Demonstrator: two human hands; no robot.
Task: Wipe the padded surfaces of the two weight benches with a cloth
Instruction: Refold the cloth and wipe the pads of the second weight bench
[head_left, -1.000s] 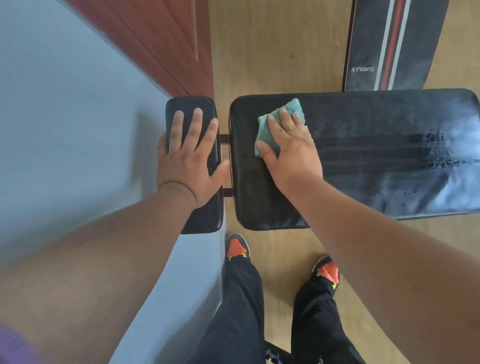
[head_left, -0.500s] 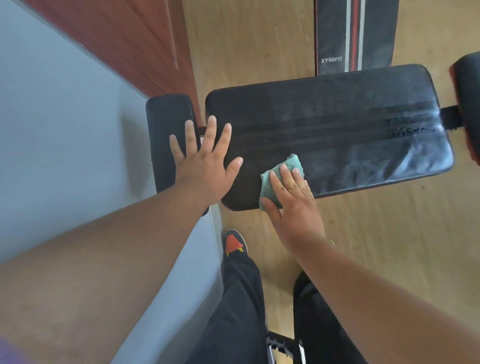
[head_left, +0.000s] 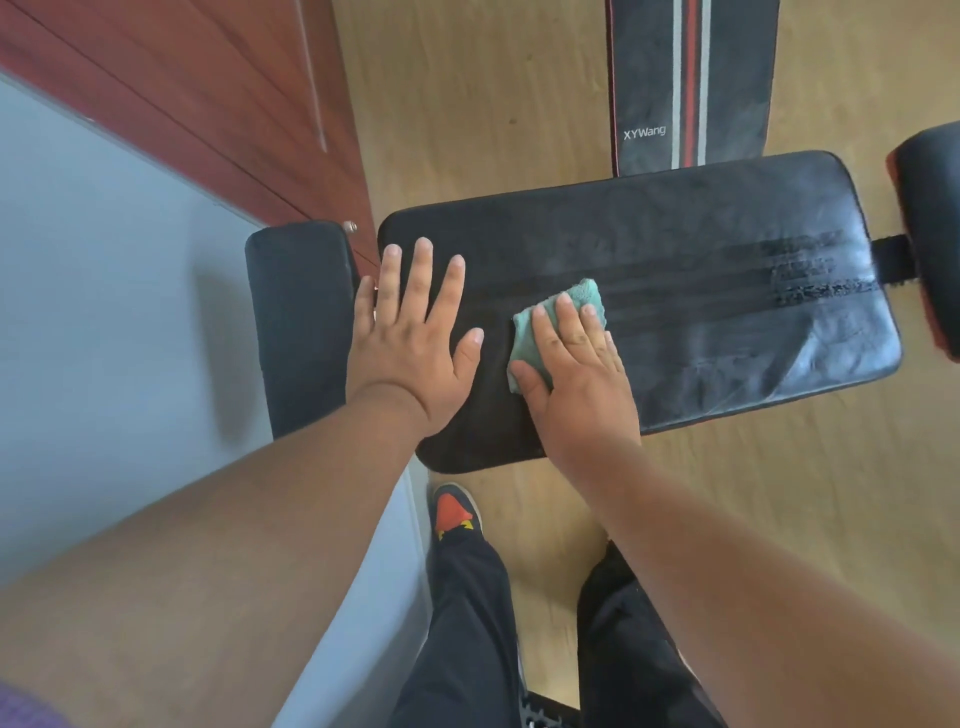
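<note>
The right hand (head_left: 576, 379) presses a green cloth (head_left: 558, 322) flat on the big black pad (head_left: 701, 291) in the middle of the frame (fingers straight, grip wide). The left hand (head_left: 415, 338) rests spread beside it, holding nothing.

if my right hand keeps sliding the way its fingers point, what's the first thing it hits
Probably nothing soon: the right hand on the cloth has bare bench pad ahead, then the pad's far edge and the striped mat on the floor beyond.
</note>
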